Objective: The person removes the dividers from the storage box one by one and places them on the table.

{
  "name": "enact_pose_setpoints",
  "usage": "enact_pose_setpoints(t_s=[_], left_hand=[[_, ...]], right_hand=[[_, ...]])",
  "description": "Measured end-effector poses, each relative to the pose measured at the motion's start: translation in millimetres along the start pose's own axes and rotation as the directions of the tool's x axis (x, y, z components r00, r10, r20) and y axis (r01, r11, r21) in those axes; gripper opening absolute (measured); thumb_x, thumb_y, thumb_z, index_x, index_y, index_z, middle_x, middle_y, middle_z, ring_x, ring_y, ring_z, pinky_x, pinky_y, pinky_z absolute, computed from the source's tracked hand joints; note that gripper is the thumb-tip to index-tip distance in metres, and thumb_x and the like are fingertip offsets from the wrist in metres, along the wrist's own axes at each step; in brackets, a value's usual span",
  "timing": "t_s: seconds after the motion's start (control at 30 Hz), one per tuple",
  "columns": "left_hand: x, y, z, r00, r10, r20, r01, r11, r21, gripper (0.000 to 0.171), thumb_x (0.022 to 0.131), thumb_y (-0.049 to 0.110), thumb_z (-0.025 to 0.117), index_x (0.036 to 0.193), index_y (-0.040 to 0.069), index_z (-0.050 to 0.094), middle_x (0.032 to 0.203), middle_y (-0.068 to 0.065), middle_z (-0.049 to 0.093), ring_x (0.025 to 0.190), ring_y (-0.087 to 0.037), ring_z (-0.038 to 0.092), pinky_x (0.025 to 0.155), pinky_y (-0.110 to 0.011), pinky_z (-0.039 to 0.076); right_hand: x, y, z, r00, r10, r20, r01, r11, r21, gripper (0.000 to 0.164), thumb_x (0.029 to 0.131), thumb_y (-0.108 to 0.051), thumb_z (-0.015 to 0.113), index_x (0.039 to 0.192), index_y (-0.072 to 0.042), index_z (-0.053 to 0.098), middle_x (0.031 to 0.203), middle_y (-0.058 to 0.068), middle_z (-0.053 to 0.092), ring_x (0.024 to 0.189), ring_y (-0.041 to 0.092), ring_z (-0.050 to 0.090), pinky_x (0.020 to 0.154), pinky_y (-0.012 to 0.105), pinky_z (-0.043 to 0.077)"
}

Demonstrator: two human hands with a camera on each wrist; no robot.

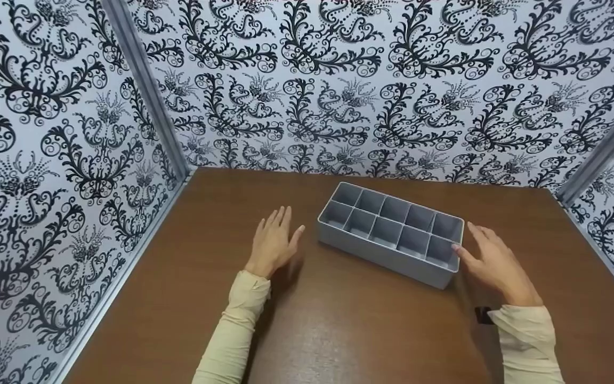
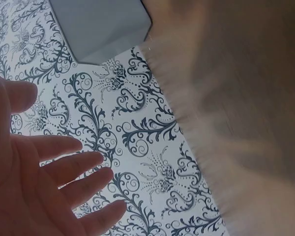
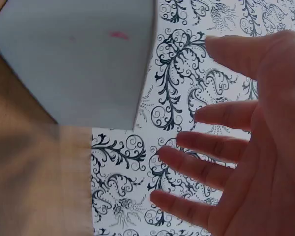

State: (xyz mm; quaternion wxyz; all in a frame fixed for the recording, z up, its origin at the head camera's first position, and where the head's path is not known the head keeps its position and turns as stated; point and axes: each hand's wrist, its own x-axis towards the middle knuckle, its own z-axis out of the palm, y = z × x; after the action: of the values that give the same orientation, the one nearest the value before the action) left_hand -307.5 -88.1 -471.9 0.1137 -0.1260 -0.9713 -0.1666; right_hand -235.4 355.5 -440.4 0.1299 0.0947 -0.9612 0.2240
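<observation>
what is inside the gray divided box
The gray box has ten compartments in two rows; no items show in them. Its near wall and dividers hide parts of the floors, so anything small there cannot be seen.

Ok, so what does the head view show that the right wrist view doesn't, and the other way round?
Only the head view shows the left hand, both pale sleeves and the ten compartments inside the grey box. Only the right wrist view shows the small pinkish-red mark on the box's outer wall, and the palm side of the right hand. Both share the box, the right hand, the brown table and the black-and-white patterned wall covering.
</observation>
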Motion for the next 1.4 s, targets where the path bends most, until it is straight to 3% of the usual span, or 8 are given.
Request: enact_pose_setpoints(t_s=[0.17,0.4,0.6,0.83,1.1,1.4], left_hand=[[5.5,2.3,2.0,1.000,0.014,-0.004,-0.014,0.999,-0.031,0.067,0.104,0.048,0.035,0.151,0.000,0.035,0.155,-0.017,0.038,0.143,-0.035,0.036,0.117,-0.050,0.026],[9.9,6.8,5.9,0.996,0.057,-0.065,-0.063,0.994,-0.085,0.064,0.104,0.043,0.042,0.147,-0.004,0.041,0.145,-0.024,0.049,0.134,-0.038,0.047,0.112,-0.047,0.036],[7.4,6.3,6.9,0.993,0.071,-0.096,-0.080,0.993,-0.087,0.061,0.102,0.042,0.047,0.143,-0.004,0.047,0.134,-0.024,0.059,0.122,-0.039,0.057,0.101,-0.049,0.047],[5.6,7.4,3.5,0.989,0.082,-0.127,-0.095,0.990,-0.100,0.052,0.099,0.036,0.057,0.133,-0.004,0.058,0.122,-0.024,0.066,0.110,-0.039,0.064,0.091,-0.051,0.052],[5.0,8.6,2.7,0.989,0.094,-0.113,-0.116,0.973,-0.199,0.045,0.098,0.028,0.060,0.127,-0.006,0.062,0.120,-0.024,0.067,0.109,-0.039,0.065,0.092,-0.051,0.052],[2.6,9.7,1.2,0.991,0.086,-0.105,-0.108,0.968,-0.226,0.041,0.097,0.026,0.061,0.122,-0.006,0.065,0.115,-0.022,0.070,0.108,-0.037,0.067,0.091,-0.049,0.053]], right_hand=[[5,-2,-3,0.999,0.045,-0.024,-0.046,0.999,-0.007,0.059,0.098,-0.029,0.060,0.135,0.015,0.047,0.129,0.039,0.051,0.119,0.056,0.047,0.100,0.066,0.035],[2,-1,-8,0.988,0.151,-0.021,-0.151,0.988,-0.007,0.056,0.098,-0.039,0.057,0.126,0.010,0.059,0.118,0.033,0.064,0.108,0.053,0.059,0.086,0.066,0.044],[3,-3,-4,0.986,0.164,0.017,-0.164,0.986,0.022,0.046,0.098,-0.034,0.059,0.119,0.006,0.066,0.110,0.027,0.069,0.101,0.048,0.064,0.082,0.062,0.047],[3,-2,2,0.978,0.191,0.083,-0.192,0.981,0.014,0.047,0.097,-0.039,0.058,0.116,0.003,0.068,0.110,0.026,0.069,0.102,0.048,0.064,0.082,0.061,0.048],[6,-6,8,0.950,0.271,0.157,-0.269,0.962,-0.036,0.054,0.097,-0.046,0.056,0.116,0.003,0.068,0.116,0.030,0.065,0.105,0.051,0.061,0.077,0.063,0.047],[13,-7,14,0.922,0.314,0.225,-0.301,0.949,-0.092,0.051,0.095,-0.035,0.059,0.122,0.008,0.062,0.120,0.035,0.060,0.109,0.055,0.057,0.078,0.063,0.048]])
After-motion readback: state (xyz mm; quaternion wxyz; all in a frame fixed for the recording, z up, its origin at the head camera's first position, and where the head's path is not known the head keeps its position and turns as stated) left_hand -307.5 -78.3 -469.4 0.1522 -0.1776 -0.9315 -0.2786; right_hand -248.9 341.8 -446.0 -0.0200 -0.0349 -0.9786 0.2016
